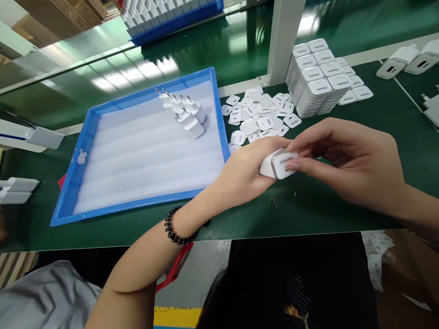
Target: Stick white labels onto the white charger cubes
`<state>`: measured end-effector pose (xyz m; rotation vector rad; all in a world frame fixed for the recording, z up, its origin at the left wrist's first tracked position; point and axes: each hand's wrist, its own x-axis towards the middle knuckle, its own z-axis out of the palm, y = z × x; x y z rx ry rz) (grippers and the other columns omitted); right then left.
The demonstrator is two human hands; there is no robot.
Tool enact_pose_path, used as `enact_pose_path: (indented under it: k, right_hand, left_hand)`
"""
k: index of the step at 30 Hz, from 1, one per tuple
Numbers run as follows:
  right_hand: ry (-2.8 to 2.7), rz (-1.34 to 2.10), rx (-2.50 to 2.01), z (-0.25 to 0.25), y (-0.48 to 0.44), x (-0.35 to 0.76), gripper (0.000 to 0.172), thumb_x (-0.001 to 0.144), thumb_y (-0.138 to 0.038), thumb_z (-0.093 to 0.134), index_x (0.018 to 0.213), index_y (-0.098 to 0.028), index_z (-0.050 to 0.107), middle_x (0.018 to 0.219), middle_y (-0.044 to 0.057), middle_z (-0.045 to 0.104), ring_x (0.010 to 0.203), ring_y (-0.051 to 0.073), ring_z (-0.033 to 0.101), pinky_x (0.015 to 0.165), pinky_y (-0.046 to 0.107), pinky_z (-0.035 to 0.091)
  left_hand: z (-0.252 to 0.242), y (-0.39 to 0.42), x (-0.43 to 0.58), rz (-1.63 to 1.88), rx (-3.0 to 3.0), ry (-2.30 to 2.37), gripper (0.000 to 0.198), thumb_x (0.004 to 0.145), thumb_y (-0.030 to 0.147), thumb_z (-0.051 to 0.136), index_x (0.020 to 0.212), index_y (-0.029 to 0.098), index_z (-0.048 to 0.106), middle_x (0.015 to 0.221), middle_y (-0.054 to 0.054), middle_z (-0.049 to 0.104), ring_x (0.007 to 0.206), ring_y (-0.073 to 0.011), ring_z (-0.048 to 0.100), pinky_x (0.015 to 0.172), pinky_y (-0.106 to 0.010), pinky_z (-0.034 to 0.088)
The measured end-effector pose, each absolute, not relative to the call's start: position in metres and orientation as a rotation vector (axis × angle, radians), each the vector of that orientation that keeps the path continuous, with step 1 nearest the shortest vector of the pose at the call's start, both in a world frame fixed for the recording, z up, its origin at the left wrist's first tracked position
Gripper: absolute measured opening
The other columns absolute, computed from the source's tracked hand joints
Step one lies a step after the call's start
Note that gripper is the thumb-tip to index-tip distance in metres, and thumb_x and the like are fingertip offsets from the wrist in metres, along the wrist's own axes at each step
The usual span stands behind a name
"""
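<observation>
My left hand point(243, 171) is wrapped around a white plug-in charger point(267, 167), its end turned to the right. On that end sits a white square cover plate point(281, 167) printed "Fibaks", with a grey-brown band behind it. The thumb and forefinger of my right hand point(360, 160) pinch the plate's right edge; whether it is fully seated cannot be made out. Just beyond my left hand lies a loose heap of similar white cover plates point(265, 123). Neat stacks of printed plates point(318, 87) stand behind my right hand.
A blue tray point(137, 200) lined with white foam holds several white chargers point(190, 124), prongs up, at its far right. More chargers point(398, 61) lie at the far right and others point(20, 185) at the left. A grey post point(283, 41) rises behind the heap.
</observation>
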<state>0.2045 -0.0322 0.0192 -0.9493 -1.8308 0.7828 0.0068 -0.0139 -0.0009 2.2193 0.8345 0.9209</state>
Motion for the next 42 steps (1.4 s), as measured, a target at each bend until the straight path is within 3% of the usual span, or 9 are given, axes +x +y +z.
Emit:
enact_pose_path:
  k: [12, 18, 25, 42]
  right_hand:
    - [-1.73, 0.971, -1.057, 0.0236, -0.0307, 0.203, 0.02, 0.077, -0.015, 0.081, 0.083, -0.027, 0.065, 0.079, -0.006, 0.069, 0.066, 0.011, 0.066, 0.059, 0.023, 0.057]
    - [-1.668, 1.078, -1.066, 0.0247, -0.0274, 0.203, 0.023, 0.073, -0.026, 0.087, 0.079, -0.025, 0.064, 0.067, -0.006, 0.065, 0.051, 0.009, 0.059, 0.051, 0.023, 0.054]
    - [-1.661, 1.097, -1.067, 0.0263, -0.0277, 0.2032, 0.024, 0.07, -0.027, 0.089, 0.074, -0.024, 0.065, 0.067, -0.006, 0.065, 0.05, 0.009, 0.057, 0.048, 0.023, 0.051]
    - [-1.863, 0.893, -1.026, 0.0245, -0.0338, 0.2026, 0.019, 0.082, -0.014, 0.072, 0.077, -0.027, 0.061, 0.071, -0.005, 0.064, 0.059, 0.012, 0.058, 0.054, 0.025, 0.05]
  left_hand:
    - [-0.0033, -0.0151, 0.006, 0.871, 2.31, 0.871, 0.022, 0.096, 0.022, 0.056, 0.117, 0.018, 0.062, 0.117, -0.007, 0.074, 0.103, -0.0162, 0.071, 0.085, -0.026, 0.056]
    - [-0.0076, -0.0142, 0.0055, 0.895, 2.408, 0.83, 0.022, 0.097, 0.021, 0.056, 0.118, 0.017, 0.059, 0.123, -0.009, 0.072, 0.109, -0.0174, 0.07, 0.088, -0.027, 0.056]
    - [-0.0108, -0.0146, 0.0053, 0.911, 2.44, 0.764, 0.021, 0.098, 0.02, 0.053, 0.119, 0.017, 0.058, 0.126, -0.011, 0.07, 0.111, -0.0182, 0.069, 0.091, -0.029, 0.057]
    - [-0.008, -0.0163, 0.007, 0.89, 2.411, 0.781, 0.014, 0.098, 0.019, 0.052, 0.112, 0.018, 0.057, 0.118, -0.007, 0.072, 0.098, -0.0142, 0.069, 0.075, -0.024, 0.053]
